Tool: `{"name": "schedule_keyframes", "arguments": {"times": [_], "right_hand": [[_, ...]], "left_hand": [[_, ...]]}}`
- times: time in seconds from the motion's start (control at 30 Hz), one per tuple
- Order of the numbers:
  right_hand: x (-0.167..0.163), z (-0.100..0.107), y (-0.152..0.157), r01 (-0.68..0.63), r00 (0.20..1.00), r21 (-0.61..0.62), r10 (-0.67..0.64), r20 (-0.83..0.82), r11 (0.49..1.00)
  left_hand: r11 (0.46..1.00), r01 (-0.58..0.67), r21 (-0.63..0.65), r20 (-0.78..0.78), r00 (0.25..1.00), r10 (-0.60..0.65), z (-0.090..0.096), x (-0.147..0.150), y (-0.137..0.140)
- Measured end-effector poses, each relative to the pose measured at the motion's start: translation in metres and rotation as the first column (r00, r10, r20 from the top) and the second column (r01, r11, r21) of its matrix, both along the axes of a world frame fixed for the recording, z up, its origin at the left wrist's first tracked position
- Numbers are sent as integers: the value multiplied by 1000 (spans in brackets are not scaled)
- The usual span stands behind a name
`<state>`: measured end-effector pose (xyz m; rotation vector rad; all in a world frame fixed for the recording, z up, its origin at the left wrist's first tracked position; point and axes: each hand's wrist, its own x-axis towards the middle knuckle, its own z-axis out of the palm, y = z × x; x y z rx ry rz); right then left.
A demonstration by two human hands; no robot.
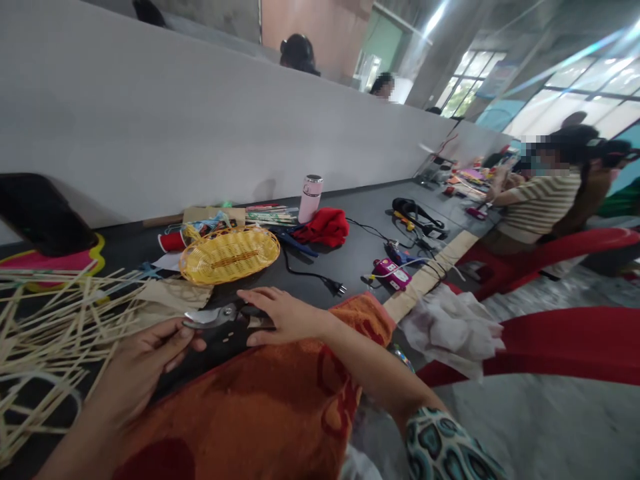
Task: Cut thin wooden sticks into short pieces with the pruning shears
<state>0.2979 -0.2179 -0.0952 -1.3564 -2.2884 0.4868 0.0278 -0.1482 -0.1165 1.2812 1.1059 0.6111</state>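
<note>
A pair of pruning shears [211,317] with metal blades and dark handles lies level between my hands. My right hand [293,316] is around its handles, thumb and fingers on opposite sides. At the blade tips, my left hand [155,350] is closed in a pinch; whether it grips the tip itself or a small piece there is hidden. Small light offcuts [229,337] lie on the dark table below the shears. To the left, a heap of thin pale sticks [60,327] spreads beside my left hand. An orange cloth [250,407] covers the near side, under my forearms.
Beyond my hands stands a yellow woven basket [230,255]. Behind it are a pink bottle [310,199], a red cloth [327,227] and a red thread spool [171,241]. A black plug [336,287] and purple box [393,274] lie right. A co-worker [543,193] sits farther along.
</note>
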Motion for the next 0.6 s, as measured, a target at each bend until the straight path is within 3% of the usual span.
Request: {"name": "schedule_keyframes", "arguments": {"times": [0.1,0.37,0.5,0.6], "right_hand": [[-5,-12,-2,73,997,38,-73,2,997],[-9,-20,-1,128,991,97,-130,10,987],[-3,-14,-5,125,992,92,-126,2,988],[6,-11,-10,154,987,90,-156,23,984]], "left_hand": [[994,112,11,40,993,-112,1,1,-2],[986,163,35,-12,987,-162,-1,2,-5],[993,103,-49,37,994,-101,3,-2,-7],[991,-38,-126,144,988,56,11,-6,-6]]}}
